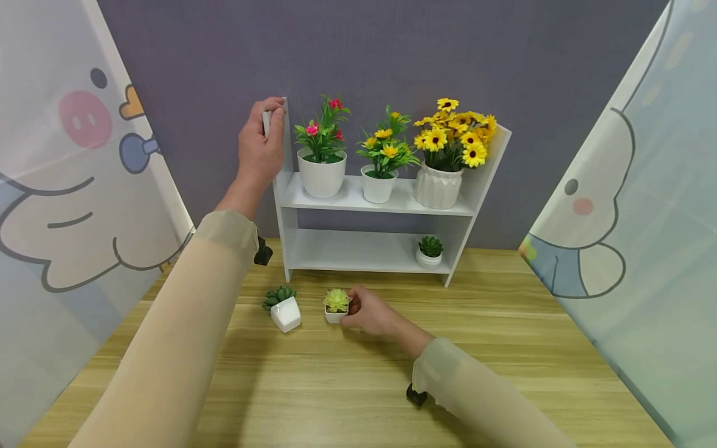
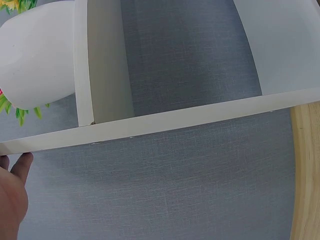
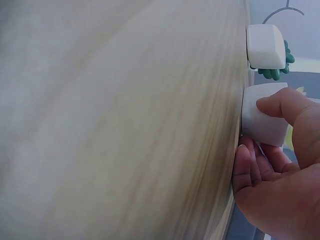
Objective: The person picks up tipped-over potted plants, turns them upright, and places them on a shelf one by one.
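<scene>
My left hand (image 1: 261, 142) grips the upper end of the left side panel of a white two-tier shelf (image 1: 376, 209). In the left wrist view, fingertips (image 2: 22, 165) touch that panel's edge. Low on the table, my right hand (image 1: 374, 311) holds a light-green succulent in a white square pot (image 1: 337, 305) by its right side. The right wrist view shows the thumb (image 3: 280, 104) across the pot's face and the other fingers curled by its side. Left of it, a dark-green succulent in a white pot (image 1: 286, 314) leans over on the table.
The upper tier bears a pink-flowered plant (image 1: 322, 174), a small yellow-flowered plant (image 1: 378, 185) and a yellow daisy-like bunch in a ribbed pot (image 1: 439, 188). On the lower tier's right sits a small succulent (image 1: 429, 255). Cartoon-printed curtains (image 1: 582, 205) flank the wooden table (image 1: 336, 398).
</scene>
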A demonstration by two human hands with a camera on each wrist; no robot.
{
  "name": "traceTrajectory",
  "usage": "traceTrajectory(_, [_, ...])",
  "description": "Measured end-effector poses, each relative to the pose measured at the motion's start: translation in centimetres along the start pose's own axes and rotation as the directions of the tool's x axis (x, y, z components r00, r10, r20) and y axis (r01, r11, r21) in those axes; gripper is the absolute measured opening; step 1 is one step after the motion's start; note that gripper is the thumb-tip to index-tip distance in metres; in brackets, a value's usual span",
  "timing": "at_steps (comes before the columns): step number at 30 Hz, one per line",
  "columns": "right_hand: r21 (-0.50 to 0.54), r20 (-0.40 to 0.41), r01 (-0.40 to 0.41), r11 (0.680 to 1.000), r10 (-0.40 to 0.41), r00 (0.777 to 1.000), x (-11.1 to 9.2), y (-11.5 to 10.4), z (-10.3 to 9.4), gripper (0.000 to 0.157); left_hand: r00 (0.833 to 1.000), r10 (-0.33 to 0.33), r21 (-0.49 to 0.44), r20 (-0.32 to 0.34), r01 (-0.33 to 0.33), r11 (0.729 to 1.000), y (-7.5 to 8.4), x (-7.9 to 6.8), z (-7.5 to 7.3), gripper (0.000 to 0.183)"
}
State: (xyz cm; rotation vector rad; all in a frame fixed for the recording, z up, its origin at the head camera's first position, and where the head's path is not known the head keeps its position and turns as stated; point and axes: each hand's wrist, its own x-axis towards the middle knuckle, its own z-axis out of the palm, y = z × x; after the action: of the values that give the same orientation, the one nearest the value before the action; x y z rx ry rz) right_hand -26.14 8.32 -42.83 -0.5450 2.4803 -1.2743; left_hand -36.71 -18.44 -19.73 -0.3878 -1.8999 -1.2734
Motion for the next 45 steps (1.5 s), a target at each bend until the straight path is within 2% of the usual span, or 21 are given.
traceTrajectory(9, [0.056,-0.009,-0.004,0.998,0.005,1.0,-0.1,0.0,-0.3,0.062,1.0,-0.002,0.005,-0.001,0.002,1.0,-0.2,0.1,0.0,0.04])
traceTrajectory(12, [0.035,-0.026,0.001,0.999,0.0,1.0,-0.2,0.1,-0.3,0.062,1.0,-0.003,0.013,-0.003,0.003,1.0,-0.2,0.1,0.0,0.04])
traceTrajectory(23, [0.09,-0.064,0.018,0.996,-0.012,0.998,-0.1,1.1,-1.7,0.059,1.0,0.0,0.016,0.002,0.0,1.0,-0.2,0.1,0.0,0.04])
traceTrajectory(27, [0.088,-0.098,0.026,0.996,-0.017,0.995,-0.3,1.1,-2.5,0.06,1.0,-0.006,0.017,0.005,0.006,1.0,-0.2,0.1,0.0,0.04])
traceTrajectory(34, [0.16,-0.178,0.034,0.987,-0.005,0.984,-0.1,1.2,-3.7,0.06,1.0,-0.01,0.01,0.001,0.01,1.0,-0.2,0.1,0.0,0.039])
traceTrajectory(45, [0.139,-0.297,0.081,0.987,-0.037,0.954,0.8,1.7,-6.0,0.062,1.0,-0.017,0.002,-0.004,0.017,1.0,-0.1,0.1,0.0,0.04])
